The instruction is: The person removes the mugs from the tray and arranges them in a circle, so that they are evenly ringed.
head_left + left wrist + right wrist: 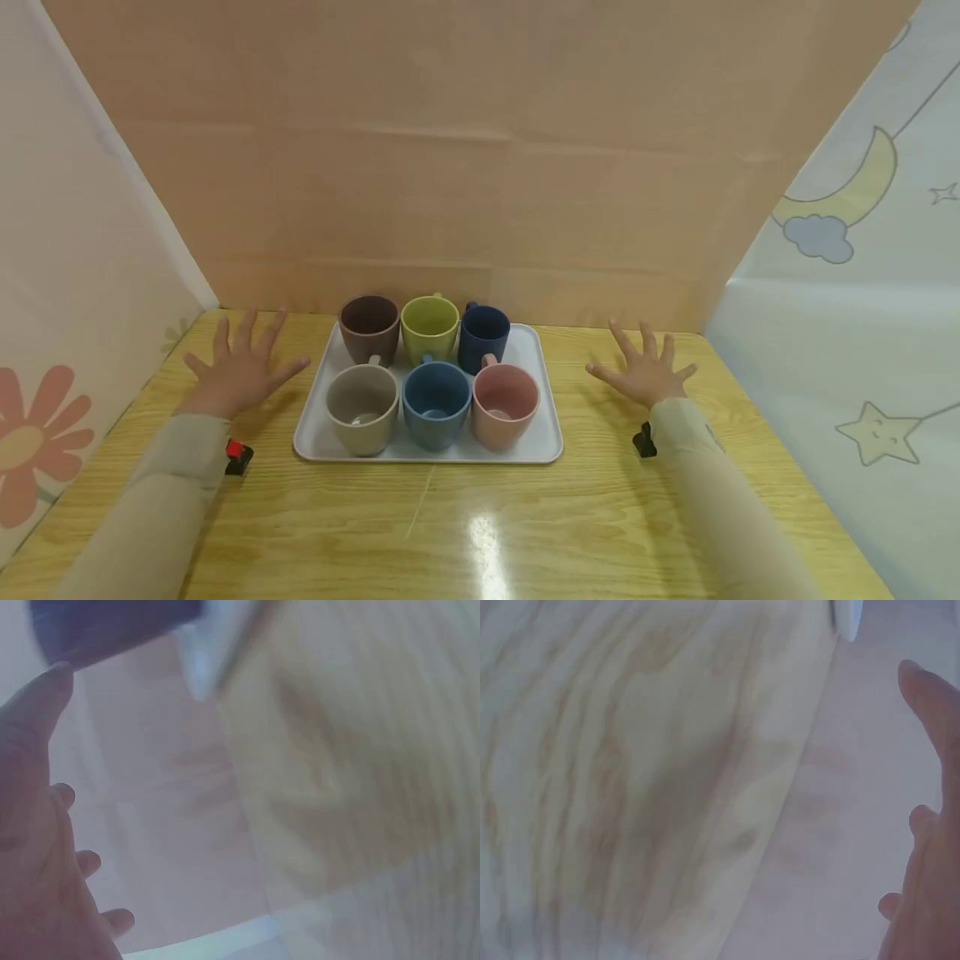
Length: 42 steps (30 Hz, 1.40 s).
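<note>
My left hand (238,375) is spread wide to the left of a white tray (311,433), holding nothing. On the other side, my right hand (647,371) is likewise spread and bare, farther from the tray's right edge. The tray bears two rows of mugs. At the back stand a brown mug (371,340), a yellow-green mug (429,340) and a navy mug (482,346). In front are a grey-beige mug (363,429), a blue mug (437,425) and a pink mug (501,425). All are upright, handles mostly turned toward the back.
A wooden table (360,533) lies beneath the tray. Behind it rises a tan paper backdrop (465,167). White printed panels flank both sides, with a flower (33,442) on the left and a moon (862,187) and a star (879,433) on the right.
</note>
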Available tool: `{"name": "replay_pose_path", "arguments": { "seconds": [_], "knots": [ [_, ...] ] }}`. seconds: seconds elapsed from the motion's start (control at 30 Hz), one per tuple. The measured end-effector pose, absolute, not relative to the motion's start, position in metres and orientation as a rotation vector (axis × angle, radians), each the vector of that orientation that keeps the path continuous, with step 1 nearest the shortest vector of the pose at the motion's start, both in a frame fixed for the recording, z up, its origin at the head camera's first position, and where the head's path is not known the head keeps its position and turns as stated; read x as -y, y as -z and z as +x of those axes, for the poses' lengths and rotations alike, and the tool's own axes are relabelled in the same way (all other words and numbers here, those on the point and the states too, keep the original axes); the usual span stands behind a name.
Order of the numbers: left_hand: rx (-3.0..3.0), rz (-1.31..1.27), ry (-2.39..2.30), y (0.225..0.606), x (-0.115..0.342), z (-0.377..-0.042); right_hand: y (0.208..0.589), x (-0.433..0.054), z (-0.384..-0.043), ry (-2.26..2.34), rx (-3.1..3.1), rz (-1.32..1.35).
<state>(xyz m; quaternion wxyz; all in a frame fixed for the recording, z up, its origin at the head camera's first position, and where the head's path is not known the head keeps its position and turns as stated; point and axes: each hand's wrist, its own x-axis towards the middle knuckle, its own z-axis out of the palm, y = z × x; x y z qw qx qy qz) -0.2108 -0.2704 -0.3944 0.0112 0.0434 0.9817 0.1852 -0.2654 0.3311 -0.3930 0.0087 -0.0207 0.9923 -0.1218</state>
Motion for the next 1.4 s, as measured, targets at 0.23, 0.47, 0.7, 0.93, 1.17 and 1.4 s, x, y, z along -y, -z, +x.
{"name": "replay_pose_path", "arguments": {
  "seconds": [0.23, 0.47, 0.7, 0.93, 1.17, 1.4],
  "knots": [
    [-3.223, 0.264, -0.907, 0.384, 0.264, -0.201, 0.386, -0.310, -0.255, 0.767, -3.120, -0.268],
    [-3.104, 0.310, -1.367, 0.388, 0.249, -0.187, 0.385, -0.274, -0.235, 1.355, -2.881, -0.656],
    [-3.003, 0.261, -1.434, 0.405, 0.241, -0.182, 0.394, -0.245, -0.226, 1.618, -2.540, -0.935],
    [-2.890, 0.238, -1.442, 0.421, 0.241, -0.178, 0.412, -0.235, -0.218, 1.643, -2.303, -1.030],
    [-2.819, 0.216, -1.409, 0.432, 0.245, -0.177, 0.422, -0.227, -0.216, 1.666, -2.247, -0.974],
    [-2.718, 0.278, -1.498, 0.436, 0.245, -0.181, 0.426, -0.222, -0.215, 1.688, -2.250, -0.943]
  ]
}}
